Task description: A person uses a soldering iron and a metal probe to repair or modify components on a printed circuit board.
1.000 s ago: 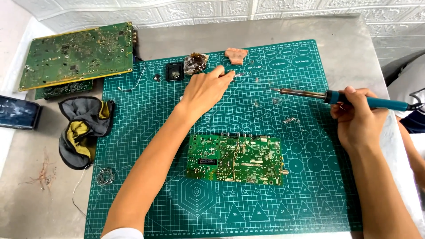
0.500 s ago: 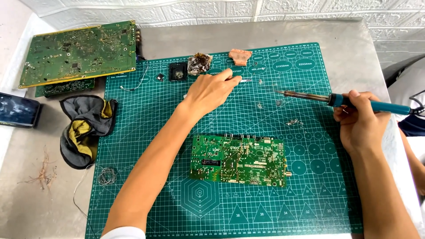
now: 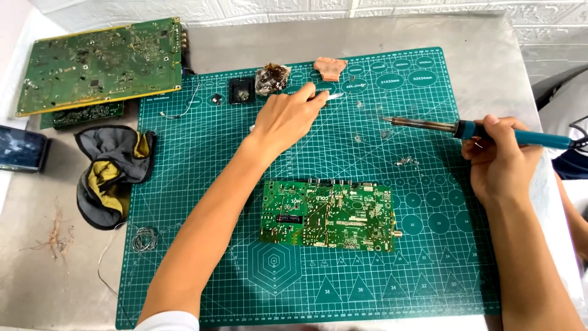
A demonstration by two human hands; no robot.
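Soldering iron (image 3: 484,130) sits in the right hand (image 3: 499,162), fingers wrapped shut around its blue handle, the metal tip pointing left above the green cutting mat (image 3: 184,245); its cord runs out of view at the right edge. The left hand (image 3: 285,119) reaches up the mat, fingers pinched on a thin pale strip (image 3: 334,96) too small to identify. A small green circuit board (image 3: 327,214) lies on the mat between the forearms. A larger circuit board (image 3: 101,64) lies off the mat, top left.
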